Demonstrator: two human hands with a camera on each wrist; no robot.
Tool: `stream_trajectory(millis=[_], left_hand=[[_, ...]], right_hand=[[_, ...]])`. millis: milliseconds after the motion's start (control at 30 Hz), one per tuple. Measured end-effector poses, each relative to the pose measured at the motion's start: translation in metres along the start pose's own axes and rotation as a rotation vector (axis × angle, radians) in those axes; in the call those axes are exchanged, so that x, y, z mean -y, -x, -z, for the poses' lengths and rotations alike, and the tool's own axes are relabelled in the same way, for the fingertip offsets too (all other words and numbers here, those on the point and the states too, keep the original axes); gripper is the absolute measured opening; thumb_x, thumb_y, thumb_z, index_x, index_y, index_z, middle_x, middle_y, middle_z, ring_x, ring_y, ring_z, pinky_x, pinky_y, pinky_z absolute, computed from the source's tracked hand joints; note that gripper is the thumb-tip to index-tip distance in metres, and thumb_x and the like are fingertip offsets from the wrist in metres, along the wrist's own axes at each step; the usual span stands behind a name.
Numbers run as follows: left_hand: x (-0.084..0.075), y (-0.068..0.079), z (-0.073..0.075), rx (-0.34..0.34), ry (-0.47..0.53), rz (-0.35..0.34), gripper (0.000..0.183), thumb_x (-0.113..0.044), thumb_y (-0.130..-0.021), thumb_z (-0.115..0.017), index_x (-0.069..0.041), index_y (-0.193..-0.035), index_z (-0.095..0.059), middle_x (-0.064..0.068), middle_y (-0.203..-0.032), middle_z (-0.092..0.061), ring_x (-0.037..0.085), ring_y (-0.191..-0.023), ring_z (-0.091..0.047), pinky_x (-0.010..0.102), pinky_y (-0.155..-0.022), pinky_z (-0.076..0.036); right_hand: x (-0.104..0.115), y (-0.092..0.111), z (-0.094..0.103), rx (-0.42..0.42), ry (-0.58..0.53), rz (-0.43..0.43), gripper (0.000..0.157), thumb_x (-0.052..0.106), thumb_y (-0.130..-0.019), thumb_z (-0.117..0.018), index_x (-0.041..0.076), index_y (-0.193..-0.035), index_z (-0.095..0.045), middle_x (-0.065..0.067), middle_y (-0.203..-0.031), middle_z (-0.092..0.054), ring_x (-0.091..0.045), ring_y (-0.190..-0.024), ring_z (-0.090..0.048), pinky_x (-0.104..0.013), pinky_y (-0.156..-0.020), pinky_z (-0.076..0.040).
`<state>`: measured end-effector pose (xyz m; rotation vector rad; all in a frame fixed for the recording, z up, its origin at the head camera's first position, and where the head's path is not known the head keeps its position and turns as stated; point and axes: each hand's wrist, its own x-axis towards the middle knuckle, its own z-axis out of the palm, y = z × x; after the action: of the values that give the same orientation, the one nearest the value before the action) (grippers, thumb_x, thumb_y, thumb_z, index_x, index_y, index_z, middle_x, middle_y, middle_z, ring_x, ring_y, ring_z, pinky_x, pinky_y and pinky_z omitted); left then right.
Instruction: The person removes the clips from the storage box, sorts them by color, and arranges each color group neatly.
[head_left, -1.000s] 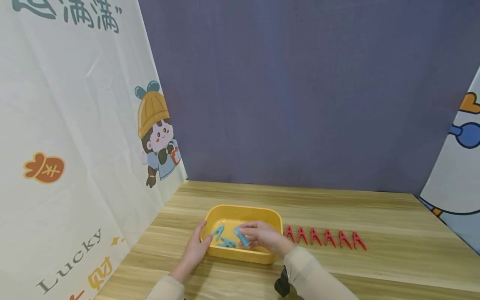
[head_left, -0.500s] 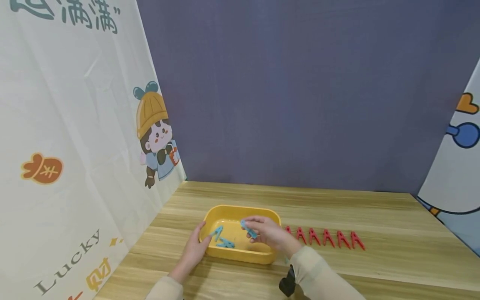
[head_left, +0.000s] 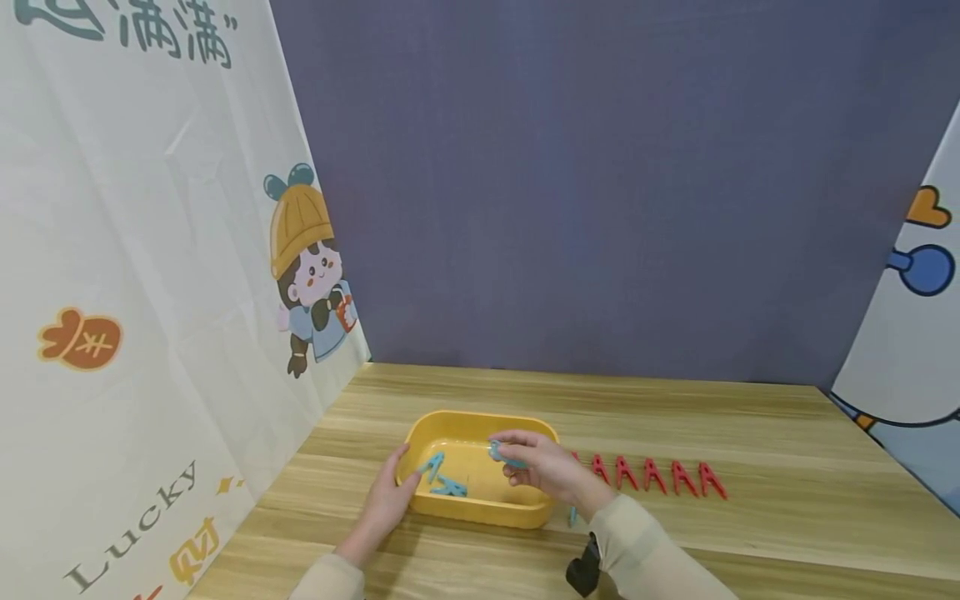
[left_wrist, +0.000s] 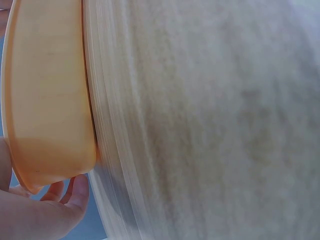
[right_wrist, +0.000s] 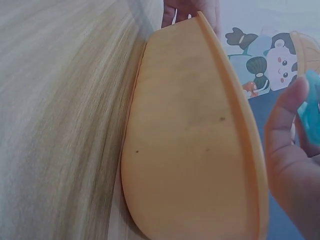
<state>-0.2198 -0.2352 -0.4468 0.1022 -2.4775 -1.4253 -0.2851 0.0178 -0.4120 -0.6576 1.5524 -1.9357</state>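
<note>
My left hand point(head_left: 387, 500) grips the left end of a yellow plastic tub point(head_left: 487, 512), thumb over the rim and fingers on the outer wall. Two light-blue clothespins point(head_left: 450, 486) lie inside, near that thumb. Over the right part of the tub, my right hand point(head_left: 546, 465) pinches another blue clothespin point(head_left: 507, 454) between thumb and fingers. In the right wrist view, this held clothespin point(right_wrist: 312, 107) shows at the right edge, above rim height. Beside the tub's right end, the tip of a blue piece point(head_left: 573, 516) shows on the table, mostly hidden by my right wrist.
Several red clothespins point(head_left: 654, 475) stretch in a row to the right of the tub, the nearest partly behind my right hand. A black object point(head_left: 583, 567) sits at my right cuff. A printed white sheet point(head_left: 172, 250) borders the wooden table point(head_left: 750, 533) on the left.
My right hand has risen and shifted right within the tub's area, carrying the blue clothespin and turning it. The blue tip by the tub's right end has come into sight. My left hand stays put.
</note>
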Motion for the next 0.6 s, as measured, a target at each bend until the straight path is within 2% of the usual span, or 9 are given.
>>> stream_trajectory(millis=[400, 600], left_hand=[[0.003, -0.001, -0.001, 0.01, 0.008, 0.019, 0.051, -0.009, -0.091, -0.051, 0.003, -0.138, -0.033, 0.03, -0.139, -0.03, 0.047, -0.127, -0.026, 0.059, -0.102, -0.022], [0.004, -0.001, -0.001, 0.013, -0.001, 0.026, 0.052, -0.01, -0.091, -0.05, 0.002, -0.138, -0.033, 0.03, -0.14, -0.03, 0.047, -0.126, -0.026, 0.059, -0.102, -0.022]], right_hand=[[-0.002, 0.008, 0.01, -0.042, -0.002, -0.002, 0.04, 0.013, -0.092, -0.056, -0.006, -0.126, -0.047, -0.003, -0.087, -0.063, -0.014, -0.078, -0.063, -0.026, -0.07, -0.053], [-0.003, 0.011, 0.013, -0.051, -0.055, 0.012, 0.038, 0.008, -0.091, -0.056, -0.009, -0.124, -0.048, -0.009, -0.089, -0.067, -0.019, -0.086, -0.065, -0.032, -0.08, -0.052]])
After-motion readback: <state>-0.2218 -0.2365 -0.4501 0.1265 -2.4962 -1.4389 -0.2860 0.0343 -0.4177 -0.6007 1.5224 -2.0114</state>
